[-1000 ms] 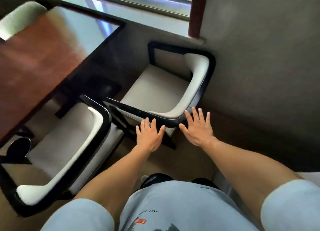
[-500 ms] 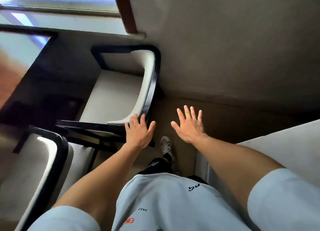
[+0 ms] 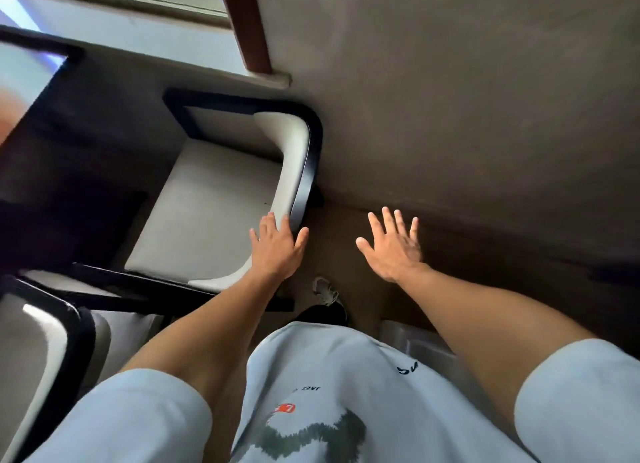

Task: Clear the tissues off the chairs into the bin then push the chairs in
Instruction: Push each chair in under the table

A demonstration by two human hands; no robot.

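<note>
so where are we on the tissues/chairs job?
Tissues look done: the seat of the far chair shows none; the near chair is only partly in frame. In hand: left hand flat against the far chair's back corner; right hand spread over the floor. Whether it's fully in can't be told; no bin in view.

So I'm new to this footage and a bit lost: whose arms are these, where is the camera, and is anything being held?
The camera sits on a person's head, looking down past their pale grey T-shirt. Both bare arms are theirs. The left hand lies flat, fingers straight, against the back corner of a black-framed chair with cream cushions, which stands against a dark-edged table. The right hand is spread open over the brown floor, holding nothing. A second similar chair stands at lower left. No tissue shows on either seat.
</note>
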